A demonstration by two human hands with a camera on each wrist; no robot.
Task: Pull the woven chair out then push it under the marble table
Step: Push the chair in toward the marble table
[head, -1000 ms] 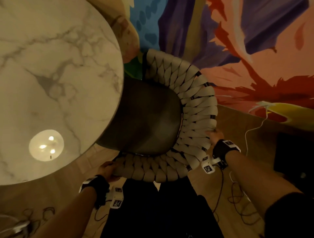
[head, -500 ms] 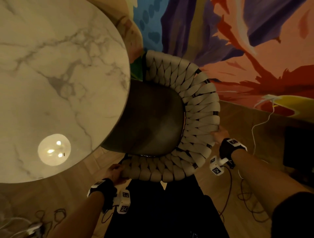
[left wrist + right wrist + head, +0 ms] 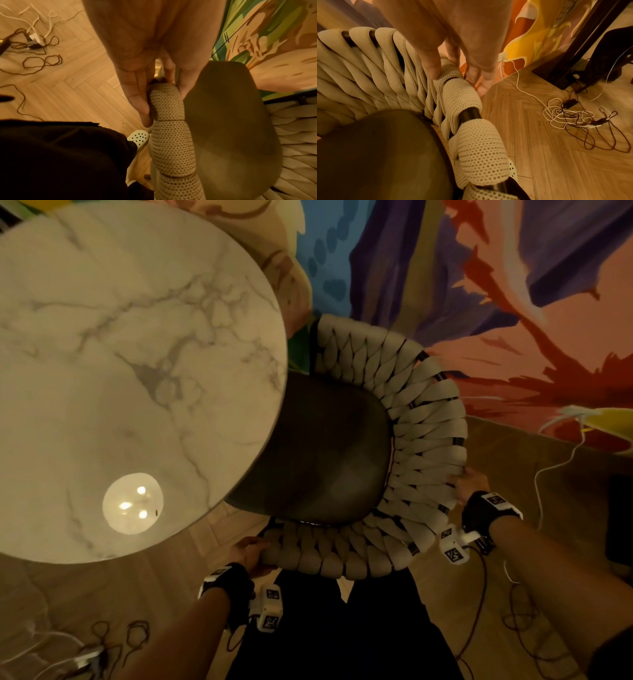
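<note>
The woven chair (image 3: 424,446) has a curved back of beige straps and a dark seat cushion (image 3: 325,453). The left part of that seat lies under the edge of the round marble table (image 3: 130,364). My left hand (image 3: 251,553) grips the near-left end of the woven rim, thumb and fingers either side of the padded strap (image 3: 164,102). My right hand (image 3: 471,482) grips the right side of the rim, thumb on top of the woven wrap (image 3: 453,83) and fingers curled beneath it.
A painted mural wall (image 3: 479,285) rises just behind the chair. Tangled cables (image 3: 583,121) lie on the herringbone wood floor at right, more cords (image 3: 34,54) at left. A dark furniture base (image 3: 570,56) stands at the right. My legs in black trousers (image 3: 342,628) are directly behind the chair.
The table and chair have shifted rightward in the head view, and the seat now sits slightly farther beneath the tabletop. Both hands keep the same hold on the rim.
</note>
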